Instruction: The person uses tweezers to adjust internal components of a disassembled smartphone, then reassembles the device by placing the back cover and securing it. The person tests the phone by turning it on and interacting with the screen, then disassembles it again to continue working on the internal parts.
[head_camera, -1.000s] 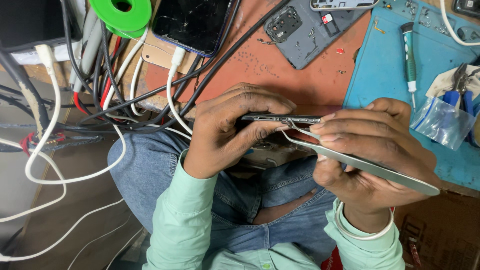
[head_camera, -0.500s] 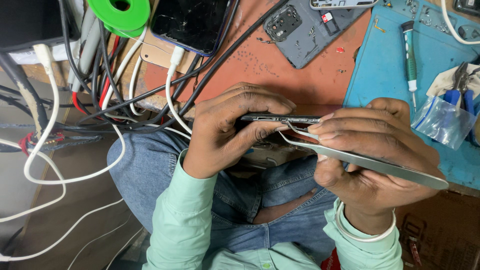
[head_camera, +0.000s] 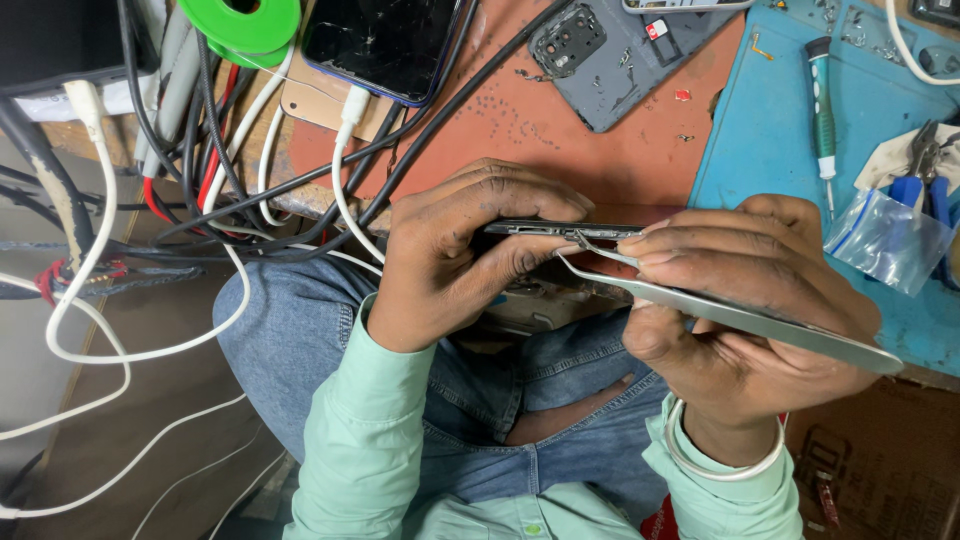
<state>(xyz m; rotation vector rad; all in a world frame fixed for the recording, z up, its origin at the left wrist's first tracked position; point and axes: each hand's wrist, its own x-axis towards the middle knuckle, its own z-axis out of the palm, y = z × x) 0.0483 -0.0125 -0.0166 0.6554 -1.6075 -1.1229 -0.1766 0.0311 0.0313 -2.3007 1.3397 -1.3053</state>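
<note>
Gripping a thin dark phone frame (head_camera: 560, 229) edge-on above the lap, the left hand (head_camera: 465, 255) closes its fingers over the frame's left end. The right hand (head_camera: 745, 300) pinches long curved steel tweezers (head_camera: 720, 315), their tips touching the frame's edge; since half a second ago both hands have barely shifted. Behind lie a grey phone back cover (head_camera: 610, 60) on the reddish table (head_camera: 560, 140) and a clear plastic bag (head_camera: 885, 240), contents unclear, on the blue mat (head_camera: 770, 130).
</note>
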